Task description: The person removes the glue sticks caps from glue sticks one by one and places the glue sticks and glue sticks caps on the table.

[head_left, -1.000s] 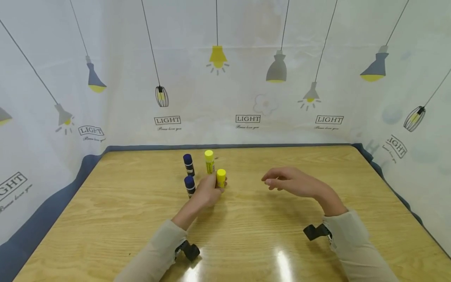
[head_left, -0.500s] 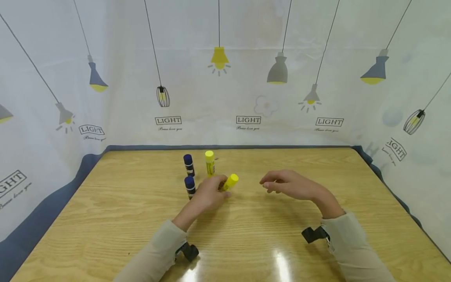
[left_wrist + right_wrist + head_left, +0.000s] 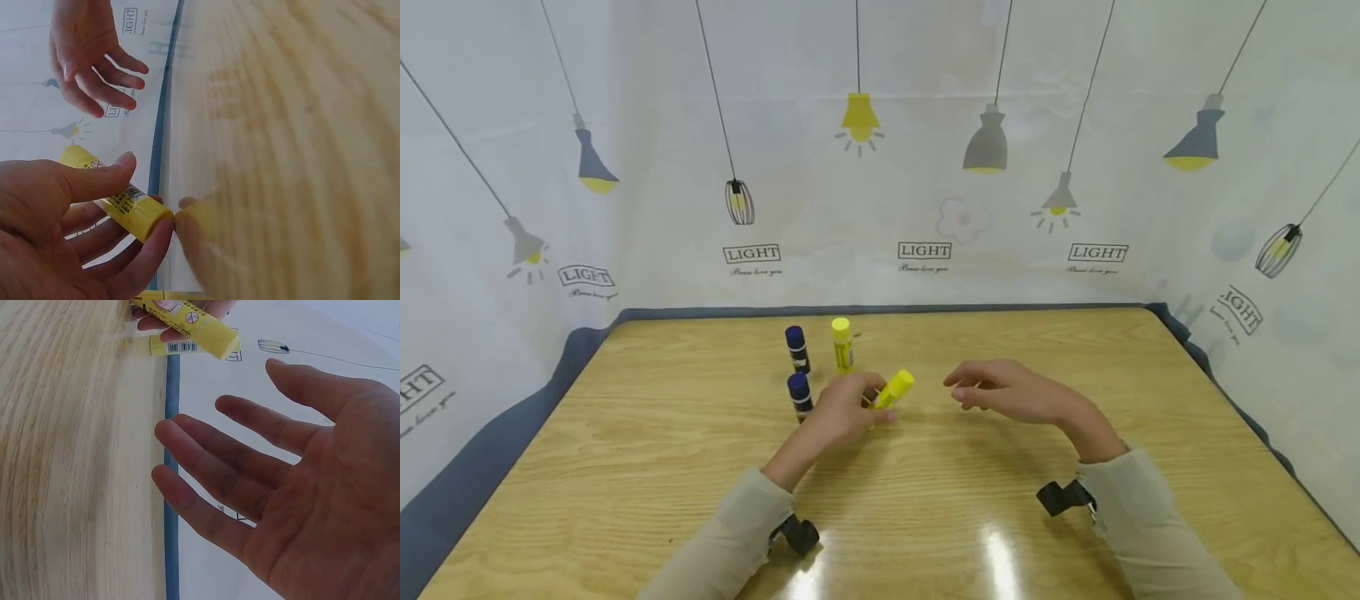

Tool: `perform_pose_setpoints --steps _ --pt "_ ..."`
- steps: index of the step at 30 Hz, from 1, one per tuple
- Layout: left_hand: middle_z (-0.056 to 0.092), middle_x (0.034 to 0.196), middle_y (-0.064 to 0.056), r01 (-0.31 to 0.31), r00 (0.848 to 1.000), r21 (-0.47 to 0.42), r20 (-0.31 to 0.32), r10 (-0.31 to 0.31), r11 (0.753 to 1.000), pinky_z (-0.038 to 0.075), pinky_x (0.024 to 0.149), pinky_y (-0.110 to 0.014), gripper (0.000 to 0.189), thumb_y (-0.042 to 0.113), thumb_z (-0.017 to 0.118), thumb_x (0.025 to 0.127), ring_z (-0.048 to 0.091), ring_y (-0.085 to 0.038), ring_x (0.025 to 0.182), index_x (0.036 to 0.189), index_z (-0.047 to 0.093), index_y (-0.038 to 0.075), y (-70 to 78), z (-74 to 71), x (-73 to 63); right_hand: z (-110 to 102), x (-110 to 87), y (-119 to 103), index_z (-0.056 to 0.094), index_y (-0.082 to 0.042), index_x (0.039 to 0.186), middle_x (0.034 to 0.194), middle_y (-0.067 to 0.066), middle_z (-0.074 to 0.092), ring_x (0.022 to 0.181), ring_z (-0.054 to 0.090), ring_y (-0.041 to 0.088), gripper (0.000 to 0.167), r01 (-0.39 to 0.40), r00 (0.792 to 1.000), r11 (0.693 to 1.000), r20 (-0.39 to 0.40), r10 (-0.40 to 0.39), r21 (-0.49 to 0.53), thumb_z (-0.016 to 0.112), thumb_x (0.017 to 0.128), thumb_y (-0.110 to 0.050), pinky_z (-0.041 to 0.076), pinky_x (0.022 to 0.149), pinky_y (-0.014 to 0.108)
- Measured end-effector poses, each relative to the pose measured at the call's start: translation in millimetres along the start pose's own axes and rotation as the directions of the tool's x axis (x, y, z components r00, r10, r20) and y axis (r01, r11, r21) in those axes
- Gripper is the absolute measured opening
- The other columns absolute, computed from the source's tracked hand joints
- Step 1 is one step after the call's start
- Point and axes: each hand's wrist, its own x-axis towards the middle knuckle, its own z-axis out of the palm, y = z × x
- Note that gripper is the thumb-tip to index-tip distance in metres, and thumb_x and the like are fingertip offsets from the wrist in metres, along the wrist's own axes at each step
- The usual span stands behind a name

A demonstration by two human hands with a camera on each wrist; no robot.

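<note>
Rising on three sides, a white lamp-printed backdrop (image 3: 820,183) encloses the glossy wood-grain table (image 3: 910,500). The right hand (image 3: 1015,392) hovers empty, loosely spread; the left hand (image 3: 844,408) grips a tilted yellow glue stick (image 3: 898,387) near three upright sticks (image 3: 843,348).

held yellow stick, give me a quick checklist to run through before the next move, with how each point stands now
1. Left hand has a grip on the held stick: ok, thumb and fingers are around it.
2. Held stick upright: not ok, it tilts with its top toward the right hand.
3. Right hand free: ok, it holds nothing and is apart from the stick.
4. Held stick's lower end off the table: cannot tell.
5. Other yellow stick standing: ok, upright beyond the left hand.
6. Near blue stick clear of the left hand: cannot tell, its base is partly hidden.
</note>
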Motion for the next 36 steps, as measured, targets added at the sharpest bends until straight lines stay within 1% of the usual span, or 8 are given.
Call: perform_pose_setpoints --steps 5,9,15,21,27,29,33,36 --pt "0.076 0.108 -0.01 -0.056 0.998 0.029 0.014 0.055 0.998 0.057 0.087 -0.043 0.029 0.023 0.084 0.089 0.07 -0.023 0.097 0.113 0.075 0.01 1.2 3.6 0.3 3 2.0 -2 0.054 -0.015 0.146 0.131 0.018 0.069 0.115 0.069 0.033 0.047 0.014 1.0 1.0 0.003 -0.014 0.026 0.051 0.109 -0.043 0.054 0.1 0.055" --pt "0.076 0.102 -0.007 -0.08 0.996 0.011 0.038 0.08 0.997 0.056 0.082 -0.038 0.023 0.022 0.084 0.088 0.068 -0.018 0.091 0.107 0.076 0.012 2.6 5.5 0.0 7 4.8 -5 0.053 -0.011 0.146 0.129 0.018 0.07 0.115 0.069 0.033 0.048 0.028 1.0 0.999 0.011 -0.028 0.044 0.049 0.109 -0.042 0.054 0.098 0.055" --pt "0.075 0.096 -0.003 -0.096 0.992 -0.012 0.077 0.096 0.995 0.052 0.072 -0.031 0.023 0.025 0.083 0.09 0.064 -0.013 0.081 0.107 0.075 0.012 3.3 7.7 -0.6 16 10.0 -9 0.055 -0.006 0.142 0.13 0.021 0.068 0.112 0.07 0.034 0.045 0.066 0.997 0.996 0.024 -0.067 0.066 0.047 0.111 -0.037 0.056 0.096 0.053" --pt "0.075 0.1 -0.003 -0.099 0.991 -0.006 0.095 0.099 0.995 0.054 0.078 -0.034 0.024 0.026 0.083 0.09 0.065 -0.013 0.087 0.109 0.075 0.013 4.1 10.0 -1.1 24 13.2 -9 0.054 -0.007 0.143 0.114 0.016 0.074 0.101 0.071 0.031 0.044 0.088 0.996 0.996 -0.024 -0.087 0.034 0.052 0.109 -0.036 0.057 0.088 0.05" --pt "0.076 0.102 -0.001 -0.113 0.987 -0.02 0.114 0.115 0.993 0.054 0.08 -0.034 0.024 0.026 0.083 0.089 0.065 -0.012 0.089 0.109 0.076 0.015 4.7 12.9 -2.6 32 16.4 -10 0.06 -0.008 0.134 0.11 0.012 0.077 0.098 0.073 0.027 0.035 0.118 0.992 0.993 -0.036 -0.119 -0.007 0.053 0.109 -0.032 0.057 0.083 0.038" --pt "0.076 0.101 -0.001 -0.12 0.986 -0.014 0.114 0.121 0.993 0.054 0.078 -0.033 0.024 0.027 0.084 0.089 0.066 -0.012 0.087 0.108 0.075 0.015 5.2 13.2 -3.2 34 17.5 -10 0.062 -0.006 0.13 0.109 0.012 0.078 0.097 0.073 0.027 0.034 0.115 0.992 0.993 -0.044 -0.115 -0.004 0.053 0.109 -0.032 0.058 0.084 0.037" --pt "0.077 0.099 -0.003 -0.119 0.986 0.004 0.119 0.118 0.993 0.055 0.073 -0.031 0.024 0.028 0.085 0.088 0.067 -0.012 0.085 0.105 0.074 0.014 6.6 13.2 -3.8 38 19.3 -13 0.065 -0.008 0.122 0.103 0.01 0.078 0.095 0.075 0.027 0.033 0.087 0.993 0.996 -0.074 -0.087 -0.003 0.051 0.11 -0.035 0.059 0.085 0.04" --pt "0.077 0.1 -0.004 -0.119 0.985 0.01 0.127 0.116 0.993 0.055 0.073 -0.032 0.026 0.029 0.085 0.087 0.068 -0.014 0.086 0.105 0.073 0.014 7.9 13.3 -3.4 41 20.6 -15 0.067 -0.009 0.118 0.097 0.007 0.078 0.092 0.075 0.026 0.033 0.068 0.993 0.997 -0.097 -0.07 -0.023 0.051 0.11 -0.037 0.059 0.084 0.04"
